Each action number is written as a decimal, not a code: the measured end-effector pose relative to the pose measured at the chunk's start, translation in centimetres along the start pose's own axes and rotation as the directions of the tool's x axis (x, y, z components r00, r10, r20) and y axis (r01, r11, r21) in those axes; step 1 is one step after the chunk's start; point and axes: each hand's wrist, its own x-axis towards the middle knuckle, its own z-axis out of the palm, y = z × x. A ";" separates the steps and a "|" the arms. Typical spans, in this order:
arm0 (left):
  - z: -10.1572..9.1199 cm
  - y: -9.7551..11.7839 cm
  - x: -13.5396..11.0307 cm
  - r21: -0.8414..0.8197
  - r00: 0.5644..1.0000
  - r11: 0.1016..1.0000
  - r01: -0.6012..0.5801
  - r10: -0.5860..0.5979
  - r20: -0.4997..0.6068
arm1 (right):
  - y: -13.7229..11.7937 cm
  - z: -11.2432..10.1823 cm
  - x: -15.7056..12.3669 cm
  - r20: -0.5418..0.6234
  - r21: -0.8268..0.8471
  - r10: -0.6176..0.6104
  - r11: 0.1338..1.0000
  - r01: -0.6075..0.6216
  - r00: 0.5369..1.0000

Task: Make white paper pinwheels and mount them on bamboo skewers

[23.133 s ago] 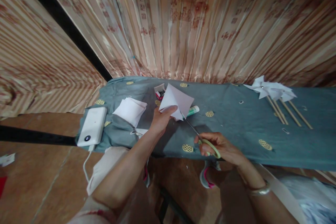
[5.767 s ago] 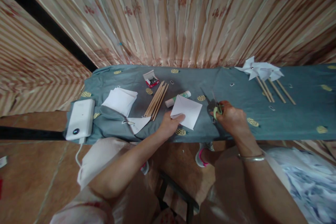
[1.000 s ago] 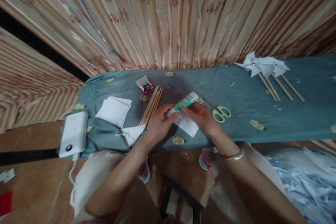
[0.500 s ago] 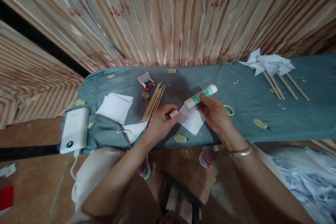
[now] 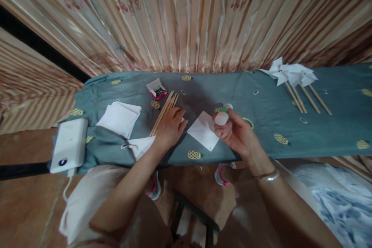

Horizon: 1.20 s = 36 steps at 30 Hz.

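My right hand (image 5: pixel 236 133) is closed around a green and white glue stick (image 5: pixel 222 118), held above the cloth with one round white end facing me. Just left of it, a square of white paper (image 5: pixel 203 131) with crease lines lies flat. My left hand (image 5: pixel 170 127) is low over the cloth beside a bundle of thin wooden sticks (image 5: pixel 163 111). A small white cap (image 5: pixel 182 120) shows between its thumb and fingers, mostly hidden. Part of a pale green ring (image 5: pixel 248 123) lies behind my right hand.
White paper squares (image 5: pixel 117 119) are stacked on the left, near a cut paper piece (image 5: pixel 141 146) and a white power bank (image 5: pixel 69 145). An open red box of pins (image 5: pixel 158 91) stands behind the sticks. Several paper pinwheels (image 5: pixel 290 73) lie at the back right.
My left hand has moved left, away from the paper, with the cap. The glue stick has turned so its end faces me, and my hands are farther apart. The view has shifted slightly.
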 end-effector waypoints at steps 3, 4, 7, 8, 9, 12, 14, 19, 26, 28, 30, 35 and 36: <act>0.7 -0.4 0.1 -0.009 1.000 1.000 0.000 0.000 -0.020 | 0.1 -0.3 -0.3 -0.078 -0.027 -0.053 0.998 0.051 0.996; 0.8 -0.5 0.1 -0.019 1.000 1.000 -0.004 0.003 -0.027 | 0.1 -0.4 -0.5 -0.103 -0.036 -0.071 0.997 0.067 0.992; 0.7 -0.7 0.2 -0.034 0.999 0.999 -0.035 0.034 -0.042 | 0.1 -0.5 -0.9 -0.172 -0.144 -0.161 0.980 0.137 0.972; 0.5 -0.6 0.2 -0.032 0.998 0.998 -0.050 0.049 -0.048 | 0.1 -0.5 -1.0 -0.185 -0.211 -0.207 0.963 0.167 0.961; 0.2 -0.3 0.1 -0.026 0.996 0.997 -0.067 0.066 -0.056 | 0.1 -0.5 -1.1 -0.190 -0.285 -0.260 0.938 0.200 0.947; -0.8 1.2 -0.2 -0.002 0.988 0.992 -0.125 0.124 -0.094 | 0.2 -0.3 -1.2 -0.154 -0.494 -0.407 0.821 0.287 0.900; -1.1 2.7 -0.8 -0.012 0.978 0.981 -0.196 0.195 -0.076 | 0.4 -0.3 -1.3 -0.107 -0.621 -0.478 0.717 0.317 0.872; 0.2 5.7 -3.0 -0.161 0.937 0.936 -0.313 0.332 0.107 | 0.7 -0.5 -1.8 0.023 -0.903 -0.545 0.348 0.251 0.838; 2.1 5.9 -4.0 -0.136 0.948 0.964 -0.227 0.251 0.195 | 1.2 -0.4 -2.4 0.148 -0.976 -0.522 0.060 0.209 0.840; 2.1 5.8 -4.1 -0.138 0.947 0.965 -0.224 0.249 0.204 | 1.2 -0.4 -2.4 0.162 -0.980 -0.518 0.014 0.198 0.840; 2.0 5.9 -4.1 -0.137 0.946 0.965 -0.225 0.250 0.206 | 1.2 -0.4 -2.5 0.168 -0.982 -0.513 -0.015 0.187 0.842; 1.9 6.0 -4.0 -0.140 0.947 0.965 -0.223 0.248 0.202 | 1.4 -0.4 -2.3 0.177 -0.983 -0.509 -0.041 0.181 0.842; 1.8 6.0 -4.0 -0.142 0.948 0.964 -0.223 0.249 0.201 | 1.4 -0.4 -2.3 0.180 -0.982 -0.511 -0.044 0.184 0.840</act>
